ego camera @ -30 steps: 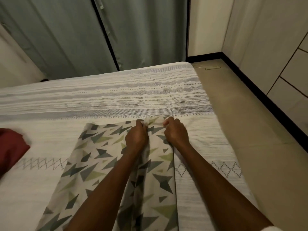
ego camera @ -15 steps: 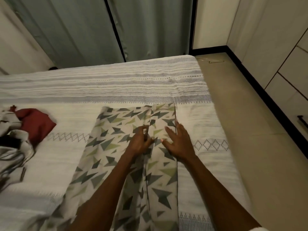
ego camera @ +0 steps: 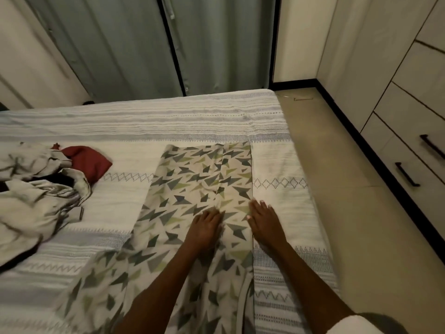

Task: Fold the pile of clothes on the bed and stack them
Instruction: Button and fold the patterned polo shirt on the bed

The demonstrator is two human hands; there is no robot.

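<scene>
Cloth (ego camera: 192, 189) is lying flat on the bed (ego camera: 168, 121), right of centre, running from far to near. It is cream with grey and green triangle shapes; a lengthwise fold edge is showing down its right part. Left hand (ego camera: 204, 229) is pressing on the cloth, fingers flat, grasping nothing. Right hand (ego camera: 265, 221) is resting flat at the cloth's right edge, fingers straight. Pile (ego camera: 36, 189) of crumpled clothes is sitting at the left, with a red garment (ego camera: 89, 162) on its far side.
</scene>
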